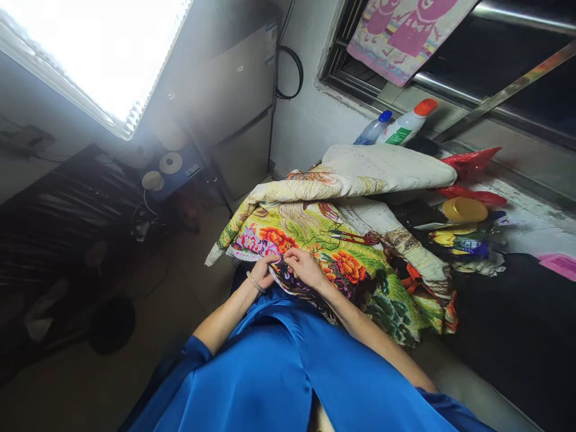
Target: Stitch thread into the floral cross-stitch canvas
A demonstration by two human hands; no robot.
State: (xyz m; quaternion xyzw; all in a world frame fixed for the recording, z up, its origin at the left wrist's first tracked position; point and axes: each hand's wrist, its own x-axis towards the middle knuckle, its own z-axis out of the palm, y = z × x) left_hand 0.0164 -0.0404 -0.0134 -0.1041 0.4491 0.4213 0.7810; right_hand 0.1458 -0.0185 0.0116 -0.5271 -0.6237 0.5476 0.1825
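A large embroidered cloth (306, 225) with orange, pink and purple flowers on a green ground lies spread over my lap and the table edge. At its near left border, my left hand (264, 273) grips the edge, fingers folded over and under it. My right hand (302, 267) is closed in a pinch just above the stitched surface, beside my left fingertips. Whatever is between those fingers is too small to make out. Red-handled thread snips (355, 238) rest on the cloth, with loose dark green thread (330, 237) around their tip.
The cloth's rolled, pale part (387, 171) lies on the table. Beyond it stand bottles with an orange cap (425, 107) and a blue cap (385, 116). A gold-lidded jar (465, 210) and red plastic bag (472, 162) are at right. A bright lamp (90, 54) hangs upper left, near a fridge (234, 90).
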